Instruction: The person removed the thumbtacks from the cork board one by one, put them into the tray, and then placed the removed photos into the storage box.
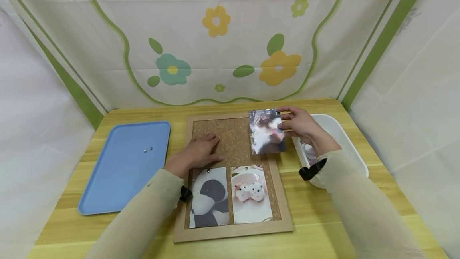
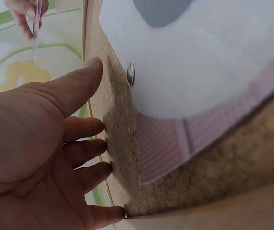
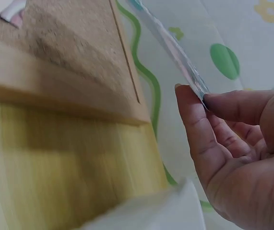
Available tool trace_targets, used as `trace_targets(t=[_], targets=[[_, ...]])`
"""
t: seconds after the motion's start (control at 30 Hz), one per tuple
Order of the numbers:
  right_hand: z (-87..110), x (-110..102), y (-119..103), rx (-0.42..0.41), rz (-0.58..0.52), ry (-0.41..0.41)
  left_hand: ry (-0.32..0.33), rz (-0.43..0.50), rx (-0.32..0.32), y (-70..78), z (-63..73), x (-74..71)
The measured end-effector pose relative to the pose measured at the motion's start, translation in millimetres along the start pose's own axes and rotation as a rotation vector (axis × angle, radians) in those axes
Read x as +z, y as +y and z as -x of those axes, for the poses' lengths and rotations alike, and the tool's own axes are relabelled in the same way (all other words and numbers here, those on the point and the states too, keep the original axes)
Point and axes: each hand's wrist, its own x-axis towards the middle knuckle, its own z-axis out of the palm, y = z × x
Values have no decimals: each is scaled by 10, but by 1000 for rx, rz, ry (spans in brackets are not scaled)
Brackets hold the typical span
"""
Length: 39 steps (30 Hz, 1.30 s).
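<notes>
Cork (image 1: pixel 234 135) is lying beneath the left hand's (image 1: pixel 197 152) loose fingers; the right hand (image 1: pixel 301 124) is pinching a photo (image 1: pixel 264 133), ideally by its edge.

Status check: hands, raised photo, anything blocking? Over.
Bare right hand pinching glossy rectangular photo, raised by upper right corner of brown, wood-framed rectangular corkboard. Bare left hand on corkboard's left, partly covering bare upper area; nothing else seen blocking.
</notes>
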Motion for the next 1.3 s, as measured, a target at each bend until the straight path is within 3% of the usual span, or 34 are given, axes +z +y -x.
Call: trace_targets(t=[0.47,0.77,1.0,1.3], targets=[[401,-850,182,-24,53,3,31,-2,30,-112,72,38],[640,-1308,378,-30,199,96,39,5,34,-123,92,48],[678,-1379,421,-59,350,155,32,18,15,-117,91,50],[578,-1228,549,-39,392,83,14,56,-6,-121,116,30]])
